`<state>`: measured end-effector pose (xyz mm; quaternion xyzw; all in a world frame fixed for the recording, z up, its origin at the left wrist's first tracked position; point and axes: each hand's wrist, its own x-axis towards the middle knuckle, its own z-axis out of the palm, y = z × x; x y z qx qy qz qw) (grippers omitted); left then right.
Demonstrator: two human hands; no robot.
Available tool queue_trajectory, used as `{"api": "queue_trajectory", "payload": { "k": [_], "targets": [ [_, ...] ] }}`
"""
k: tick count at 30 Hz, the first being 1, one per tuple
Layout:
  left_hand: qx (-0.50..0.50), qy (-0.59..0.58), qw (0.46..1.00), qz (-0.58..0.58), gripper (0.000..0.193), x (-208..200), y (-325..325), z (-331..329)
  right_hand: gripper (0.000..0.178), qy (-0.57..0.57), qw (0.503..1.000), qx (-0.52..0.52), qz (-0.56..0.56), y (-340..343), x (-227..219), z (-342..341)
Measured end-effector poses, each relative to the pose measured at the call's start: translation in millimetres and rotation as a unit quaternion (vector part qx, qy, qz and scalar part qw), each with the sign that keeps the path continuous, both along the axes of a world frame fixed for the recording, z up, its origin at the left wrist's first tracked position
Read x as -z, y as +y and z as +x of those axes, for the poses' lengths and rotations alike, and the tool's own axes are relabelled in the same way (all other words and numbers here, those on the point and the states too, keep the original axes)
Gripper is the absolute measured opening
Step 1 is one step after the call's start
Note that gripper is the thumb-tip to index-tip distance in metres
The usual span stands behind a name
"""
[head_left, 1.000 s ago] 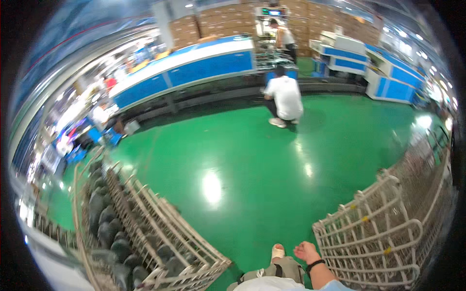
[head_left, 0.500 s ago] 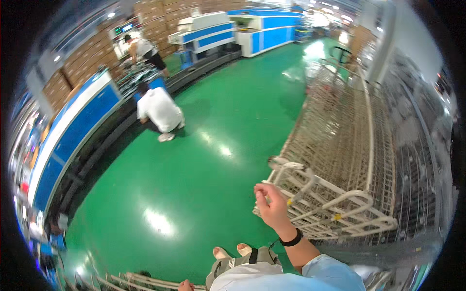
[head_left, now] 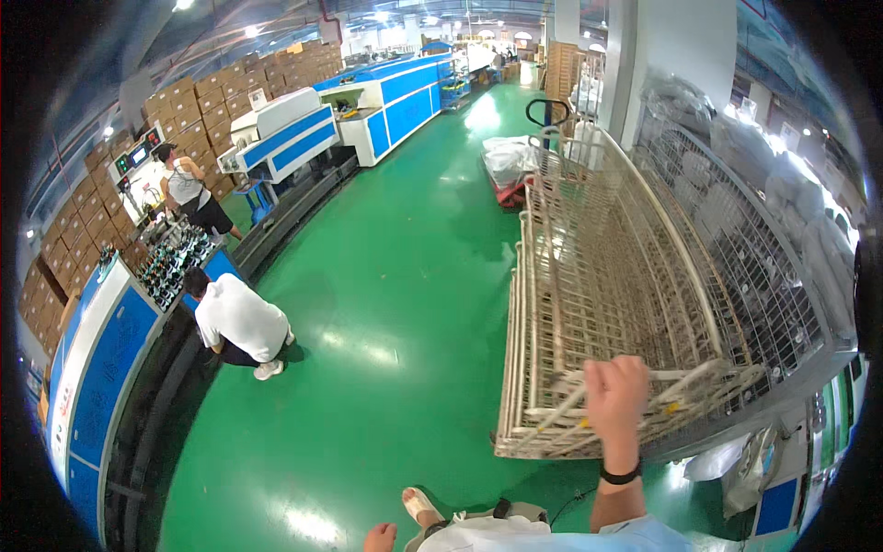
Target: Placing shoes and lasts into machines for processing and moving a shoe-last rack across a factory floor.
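The left hand [head_left: 380, 538] was cropped by the lower edge; beyond, the right hand [head_left: 618, 396] was curled before the near end of the wire rack [head_left: 618, 267]. Whether either grip was closed on anything could not be told. Rack handling was judged in hand, a settled hold being called for.

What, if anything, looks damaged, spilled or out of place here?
Nothing clearly stands out. The wire racks by the right hand show no obvious damage; bright patches on the green floor look like light reflections.
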<state>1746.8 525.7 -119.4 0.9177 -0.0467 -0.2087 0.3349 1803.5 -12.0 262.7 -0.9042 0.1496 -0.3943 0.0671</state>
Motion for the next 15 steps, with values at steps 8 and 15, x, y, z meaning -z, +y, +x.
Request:
{"api": "queue_trajectory", "payload": {
  "k": [8,15],
  "targets": [
    [-0.072,0.045,0.994,0.068,0.042,-40,100,141,0.042,-0.050,0.993,0.102,0.013,3,13,9],
    [0.010,0.071,0.993,0.097,0.025,47,127,253,0.044,-0.072,0.973,0.217,-0.008,10,21,21]
  ]
}}
